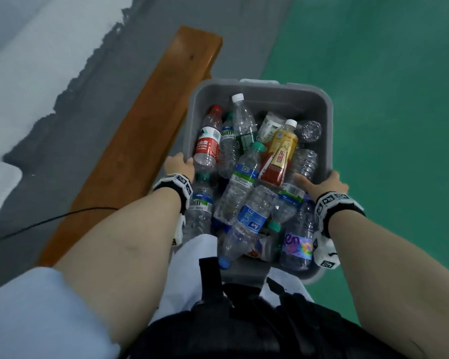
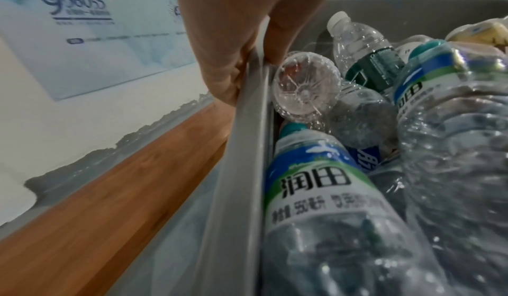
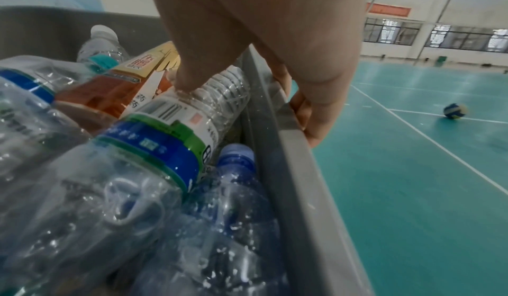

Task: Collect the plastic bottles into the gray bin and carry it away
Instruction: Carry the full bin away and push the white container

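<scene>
A: Hands?
B: Left hand (image 1: 179,164) grasping the left rim of the gray bin (image 1: 259,85), thumb inside, fingers curled under the lip. Right hand (image 1: 324,183) grasping the right rim likewise, its thumb lying on a clear ribbed bottle (image 3: 219,96).

A: Bin contents?
B: Plastic bottles (image 1: 244,182), heaped, mostly clear and crumpled. Noted: one red-label bottle (image 1: 208,141) by the left wall, one orange drink bottle (image 1: 279,154) with a white cap near the middle, one blue-label bottle (image 1: 249,221) toward the body.

A: Bin location?
B: Held between both hands in front of the person's body.

A: Surroundings?
B: Wooden tabletop (image 1: 145,130) just left of the bin; black cable (image 1: 36,225) across its near end; green floor (image 1: 386,99) to the right; one ball (image 3: 455,111) on the floor, well apart.
</scene>
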Available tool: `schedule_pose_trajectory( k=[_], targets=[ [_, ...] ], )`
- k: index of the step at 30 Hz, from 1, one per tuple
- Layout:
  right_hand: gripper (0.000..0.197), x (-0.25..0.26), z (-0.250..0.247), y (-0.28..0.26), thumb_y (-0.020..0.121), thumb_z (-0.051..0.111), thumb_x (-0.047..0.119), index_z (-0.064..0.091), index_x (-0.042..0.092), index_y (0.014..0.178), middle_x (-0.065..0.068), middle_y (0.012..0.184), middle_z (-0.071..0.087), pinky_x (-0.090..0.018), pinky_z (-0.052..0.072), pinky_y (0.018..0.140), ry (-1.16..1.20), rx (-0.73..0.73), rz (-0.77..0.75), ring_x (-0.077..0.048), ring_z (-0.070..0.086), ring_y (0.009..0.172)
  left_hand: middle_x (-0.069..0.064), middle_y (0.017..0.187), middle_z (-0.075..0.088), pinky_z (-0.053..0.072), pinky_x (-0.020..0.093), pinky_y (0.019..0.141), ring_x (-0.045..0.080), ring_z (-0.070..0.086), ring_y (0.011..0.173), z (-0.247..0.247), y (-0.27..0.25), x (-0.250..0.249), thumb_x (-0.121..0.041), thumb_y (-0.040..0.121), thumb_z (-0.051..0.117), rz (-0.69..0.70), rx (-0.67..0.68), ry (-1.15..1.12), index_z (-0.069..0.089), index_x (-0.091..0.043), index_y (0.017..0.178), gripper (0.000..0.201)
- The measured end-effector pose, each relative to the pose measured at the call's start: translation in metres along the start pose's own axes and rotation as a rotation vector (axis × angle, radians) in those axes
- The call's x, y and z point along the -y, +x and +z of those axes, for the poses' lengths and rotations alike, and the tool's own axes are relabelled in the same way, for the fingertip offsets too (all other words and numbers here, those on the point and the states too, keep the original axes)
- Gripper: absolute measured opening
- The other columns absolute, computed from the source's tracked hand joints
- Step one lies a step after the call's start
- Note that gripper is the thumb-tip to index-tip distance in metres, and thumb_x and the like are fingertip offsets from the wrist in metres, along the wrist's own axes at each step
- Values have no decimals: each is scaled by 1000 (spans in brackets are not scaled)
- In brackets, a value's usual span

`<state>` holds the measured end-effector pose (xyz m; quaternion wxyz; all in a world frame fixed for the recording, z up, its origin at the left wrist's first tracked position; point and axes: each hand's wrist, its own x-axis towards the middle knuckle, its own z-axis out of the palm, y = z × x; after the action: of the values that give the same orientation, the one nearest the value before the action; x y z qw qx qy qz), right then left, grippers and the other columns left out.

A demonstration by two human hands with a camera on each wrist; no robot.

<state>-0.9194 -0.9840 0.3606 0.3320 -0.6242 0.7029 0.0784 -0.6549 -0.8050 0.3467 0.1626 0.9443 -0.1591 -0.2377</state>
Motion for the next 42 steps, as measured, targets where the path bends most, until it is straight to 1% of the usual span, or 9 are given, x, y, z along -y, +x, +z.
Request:
schedule_pose_trajectory(
  k=[6,9,14,18,22,25,31,36,42],
  targets=[
    [109,-15,-1,-37,62,71,70,26,17,146,-20,139,44,-56,43,100,-25,27,-96,-41,49,123,22,144,41,32,37,108,36,39,133,-11,-57,31,-27,100,44,-109,-55,-148,41,-3,141,48],
    [107,-10,2,-56,65,70,69,25,17,146,-21,140,42,-56,43,100,-63,29,-164,-41,48,123,21,142,44,32,37,109,35,41,132,-19,-83,59,-26,99,46,-134,-121,-199,44,0,138,47],
    [109,-12,24,-104,61,71,71,25,19,146,-21,137,40,-57,47,95,-96,55,-281,-43,51,118,25,118,61,45,37,90,37,58,107,-27,-133,125,-23,96,51,-178,-244,-281,59,7,111,35],
    [113,-27,53,-147,61,70,71,21,21,149,-22,141,37,-58,45,96,-122,76,-322,-44,48,121,25,101,64,42,31,72,32,56,84,-33,-172,175,-20,95,53,-208,-309,-344,60,8,96,29],
    [116,-53,85,-199,62,68,71,14,22,152,-23,147,31,-59,43,99,-179,121,-358,-44,44,127,23,112,63,49,37,87,37,59,101,-37,-224,239,-24,95,52,-307,-330,-338,62,4,107,31],
    [118,-65,108,-233,60,68,74,12,26,152,-23,147,32,-60,44,97,-208,151,-409,-44,45,126,24,123,59,46,40,97,39,55,113,-39,-264,283,-24,96,51,-376,-344,-344,59,4,117,36],
    [118,-63,141,-290,60,64,78,9,29,152,-23,142,35,-58,46,96,-308,189,-559,-42,46,124,26,125,55,41,38,100,40,51,117,-49,-324,350,-26,97,49,-499,-392,-349,57,2,121,38],
    [114,-48,169,-325,67,65,72,7,25,153,-22,145,33,-55,43,101,-366,267,-645,-41,42,129,26,109,62,48,38,90,39,59,102,-63,-355,392,-22,95,51,-586,-483,-395,61,2,102,27],
    [122,-11,215,-359,69,64,72,-7,21,154,-24,150,28,-54,37,106,-509,365,-791,-40,36,136,26,111,63,46,36,89,40,58,105,-69,-383,435,-21,95,51,-751,-560,-411,63,2,108,28]
  ],
)
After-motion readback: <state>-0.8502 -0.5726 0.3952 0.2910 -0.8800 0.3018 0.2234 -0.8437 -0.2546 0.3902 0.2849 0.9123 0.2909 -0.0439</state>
